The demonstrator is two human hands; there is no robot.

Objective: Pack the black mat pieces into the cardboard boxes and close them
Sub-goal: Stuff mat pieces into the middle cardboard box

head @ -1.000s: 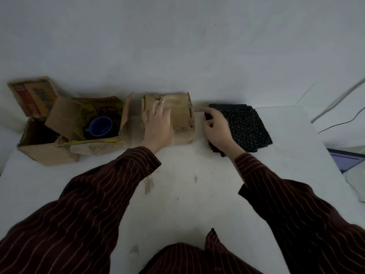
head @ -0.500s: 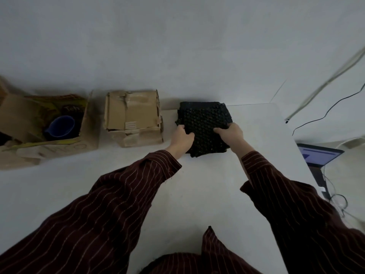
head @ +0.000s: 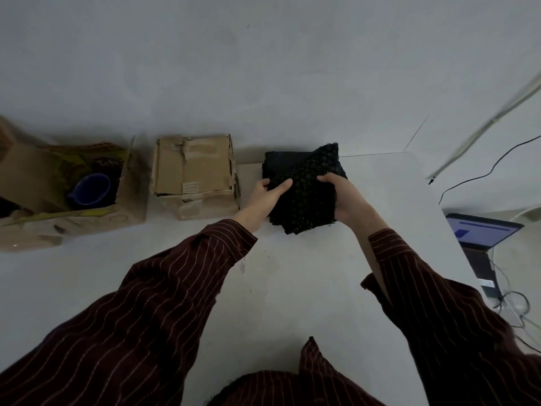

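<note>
A stack of black bumpy mat pieces lies at the far side of the white table. My left hand grips its left edge, thumb on top. My right hand grips the right edge, and the top piece is tilted up off the stack toward the far right. A shut cardboard box with torn tape stands just left of the mats. Further left an open cardboard box holds a blue cup.
A wall runs close behind the boxes. Off the table's right edge sit a lit laptop and tangled cables on the floor. A black cable hangs at the right.
My left hand left the shut box and took hold of the mat stack's left edge. Both hands now grip the mats and the top piece has lifted and tilted. My view shifted right.
</note>
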